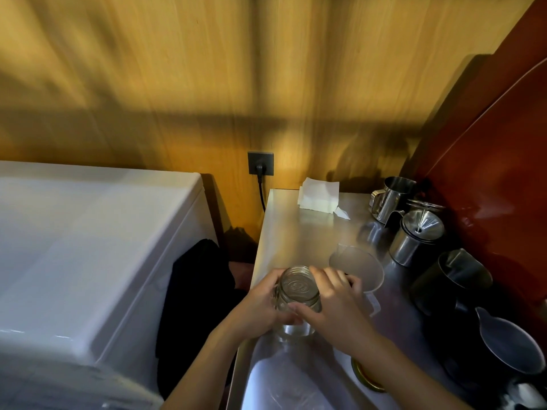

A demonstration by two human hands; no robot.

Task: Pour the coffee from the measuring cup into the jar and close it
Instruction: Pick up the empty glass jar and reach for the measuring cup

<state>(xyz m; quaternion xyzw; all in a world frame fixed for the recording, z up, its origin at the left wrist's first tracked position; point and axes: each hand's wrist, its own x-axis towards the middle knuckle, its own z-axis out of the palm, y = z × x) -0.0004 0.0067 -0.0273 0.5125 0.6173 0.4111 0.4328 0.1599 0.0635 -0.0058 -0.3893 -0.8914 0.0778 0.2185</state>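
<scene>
A clear glass jar [298, 288] stands open on the steel counter [299, 232], and it looks empty from above. My left hand [263, 303] wraps its left side and my right hand [334, 300] wraps its right side. Just behind and to the right of the jar is a translucent plastic measuring cup [359, 266] with its handle toward me. A gold lid [365, 375] lies on the counter near the front, partly hidden under my right forearm.
Steel pitchers [390, 196], a steel pot with a funnel [414, 232] and dark jugs [453, 279] crowd the counter's right side by a red panel. White paper [319, 195] lies at the back. A white appliance [88, 247] stands left, across a gap holding dark cloth [195, 291].
</scene>
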